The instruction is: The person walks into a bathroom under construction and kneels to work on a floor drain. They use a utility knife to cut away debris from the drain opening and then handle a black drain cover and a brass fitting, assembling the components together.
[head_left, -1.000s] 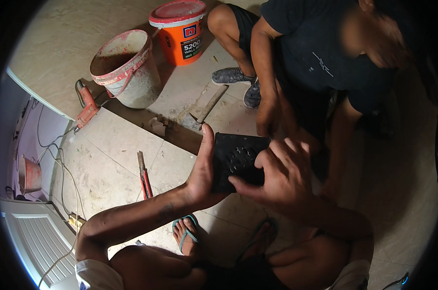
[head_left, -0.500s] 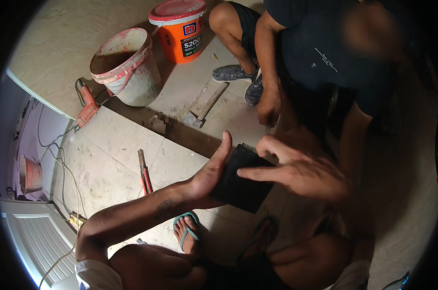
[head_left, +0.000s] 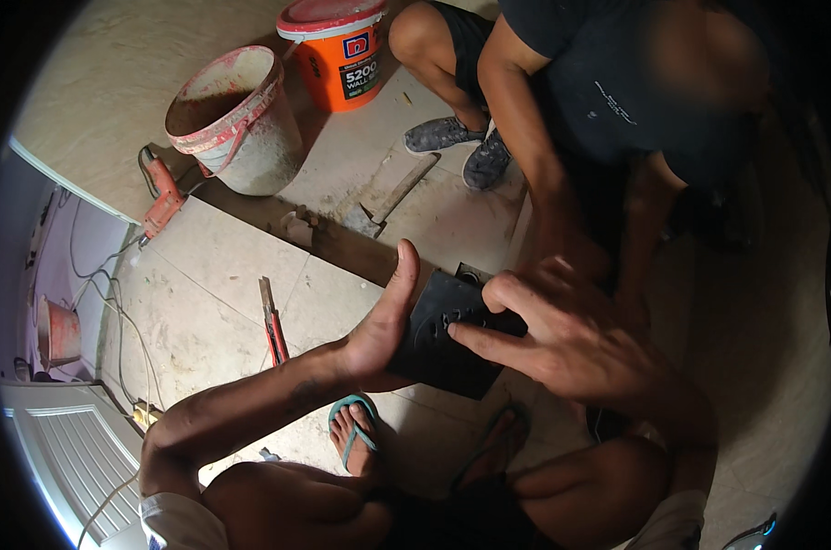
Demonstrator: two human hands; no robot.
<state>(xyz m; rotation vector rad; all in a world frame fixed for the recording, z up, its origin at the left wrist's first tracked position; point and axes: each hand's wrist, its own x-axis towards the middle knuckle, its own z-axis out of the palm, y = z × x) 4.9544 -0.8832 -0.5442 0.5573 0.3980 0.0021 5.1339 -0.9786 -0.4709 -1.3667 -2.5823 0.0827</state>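
Note:
A black square drain cover (head_left: pixel 450 368) with slots in its middle is tilted in front of me. My left hand (head_left: pixel 379 337) holds it by the left edge, thumb pointing up and the other fingers hidden beneath. Across its right side lies my right hand (head_left: pixel 562 335), one digit touching the slots and another bent over the far right part. A small metal piece (head_left: pixel 470 272) shows at the far corner. Left of my forearm, a red utility knife (head_left: pixel 273 323) lies on the tiles with its blade out.
A person in dark clothes (head_left: pixel 608 101) squats opposite, arms reaching down behind my right hand. At the far left are a stained bucket (head_left: pixel 269 151), an orange lidded bucket (head_left: pixel 347 78) and a corded red drill (head_left: pixel 164 197). A hammer (head_left: pixel 397 194) lies near a sunken channel (head_left: pixel 351 252).
The drain cover has tilted, so its slots now show more clearly. My left hand has shifted slightly left. The other person's arm has moved lower, behind my right hand.

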